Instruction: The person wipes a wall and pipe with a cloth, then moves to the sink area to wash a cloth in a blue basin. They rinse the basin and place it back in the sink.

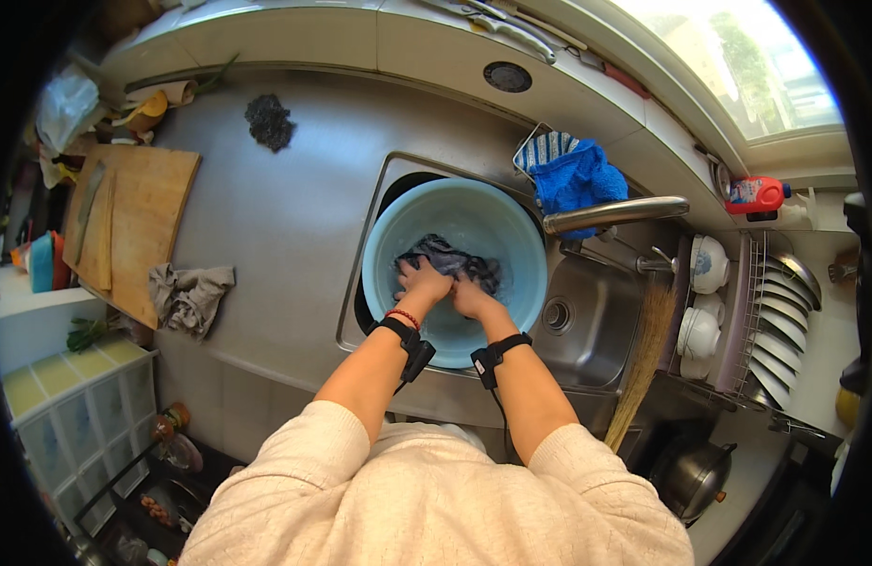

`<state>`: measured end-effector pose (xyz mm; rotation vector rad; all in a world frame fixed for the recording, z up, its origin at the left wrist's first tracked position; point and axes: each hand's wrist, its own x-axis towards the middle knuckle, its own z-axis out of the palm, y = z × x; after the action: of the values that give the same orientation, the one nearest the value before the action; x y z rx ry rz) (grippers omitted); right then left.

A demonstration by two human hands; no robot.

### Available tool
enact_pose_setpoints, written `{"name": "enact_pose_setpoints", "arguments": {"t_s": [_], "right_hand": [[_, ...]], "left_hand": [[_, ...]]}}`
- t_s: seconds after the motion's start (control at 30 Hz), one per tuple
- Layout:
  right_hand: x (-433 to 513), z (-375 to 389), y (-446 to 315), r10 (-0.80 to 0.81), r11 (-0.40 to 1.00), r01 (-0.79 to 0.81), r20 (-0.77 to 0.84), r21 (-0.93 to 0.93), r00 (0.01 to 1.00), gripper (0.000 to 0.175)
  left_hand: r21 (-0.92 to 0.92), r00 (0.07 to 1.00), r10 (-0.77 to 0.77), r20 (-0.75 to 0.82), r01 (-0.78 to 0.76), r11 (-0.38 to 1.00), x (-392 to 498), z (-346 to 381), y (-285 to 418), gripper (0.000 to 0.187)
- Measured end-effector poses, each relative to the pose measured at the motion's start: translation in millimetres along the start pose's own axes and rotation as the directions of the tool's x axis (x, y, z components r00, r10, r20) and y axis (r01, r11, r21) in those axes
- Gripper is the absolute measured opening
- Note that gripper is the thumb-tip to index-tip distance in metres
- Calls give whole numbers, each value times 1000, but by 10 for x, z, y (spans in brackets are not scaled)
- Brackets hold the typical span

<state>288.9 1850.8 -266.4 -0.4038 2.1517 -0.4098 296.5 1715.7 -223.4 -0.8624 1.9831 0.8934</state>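
Observation:
A light-blue plastic basin (386, 311) sits over the left bowl of a steel sink, with water and a wet, dark patterned cloth (443, 256) inside. My left hand (425, 281) lies on the cloth's near left part, fingers spread; whether they grip it is unclear. Close beside it, my right hand (473, 297) has its fingers curled into the near edge of the cloth. Some fingertips are hidden by the hands and the fabric. Both wrists carry black straps with small devices.
At right are a sink bowl (599, 318), a steel faucet (613, 212), blue cloths (581, 177), a straw brush (645, 368) and a dish rack (737, 311) with bowls and plates. Leftward lie a dark scouring pad (270, 122), a grey rag (195, 297) and a wooden cutting board (142, 212).

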Motion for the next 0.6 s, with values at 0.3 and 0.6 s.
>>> {"name": "enact_pose_setpoints", "arguments": {"t_s": [0.3,0.6], "right_hand": [[-2134,-1289,-991,-99,799,316,-407,511,908,25],[-2424,-1253,-609,99,-349,648,-661,677,744,31]], "left_hand": [[-866,851,289,438,314,389,-675,-304,-46,59],[-697,430,730,532,712,89,-512,-56,74,24]]}}
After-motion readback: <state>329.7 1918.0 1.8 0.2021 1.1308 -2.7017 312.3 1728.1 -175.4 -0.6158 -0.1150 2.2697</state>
